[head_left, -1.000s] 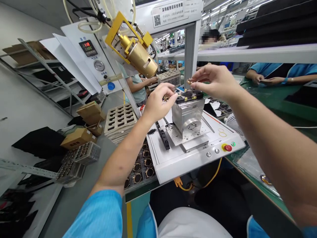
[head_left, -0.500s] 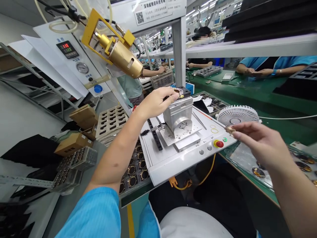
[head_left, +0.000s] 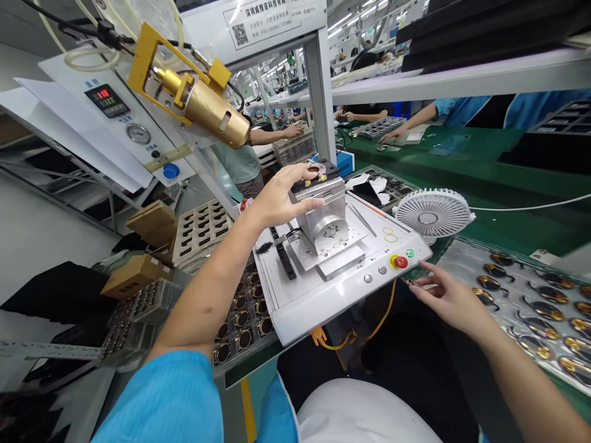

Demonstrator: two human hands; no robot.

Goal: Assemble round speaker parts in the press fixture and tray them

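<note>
My left hand (head_left: pixel 282 195) rests at the metal fixture (head_left: pixel 323 215), fingertips on its dark top block and thumb stretched along the front side. Its fingers are spread and grip nothing. A round ring-shaped part (head_left: pixel 314 172) sits on the top block, close to the fingertips. My right hand (head_left: pixel 443 295) is low beside the front right corner of the white machine base (head_left: pixel 295 314). Its thumb and fingertips pinch something small, mostly hidden. The red stop button (head_left: pixel 401 262) and the green-ringed button (head_left: pixel 410 253) are just left of that hand.
A gold dispensing head (head_left: pixel 217 111) hangs above the fixture. A white fan (head_left: pixel 429 215) stands to the right. Trays of round parts lie at right (head_left: pixel 545 301) and left (head_left: pixel 242 320). Tweezers (head_left: pixel 364 219) lie on the base. Other people's hands (head_left: pixel 397 132) work across the green bench.
My right hand has moved down and left, from above the base's right edge to its front corner. My left thumb has swung away from the top block, spreading the hand. The view has shifted right.
</note>
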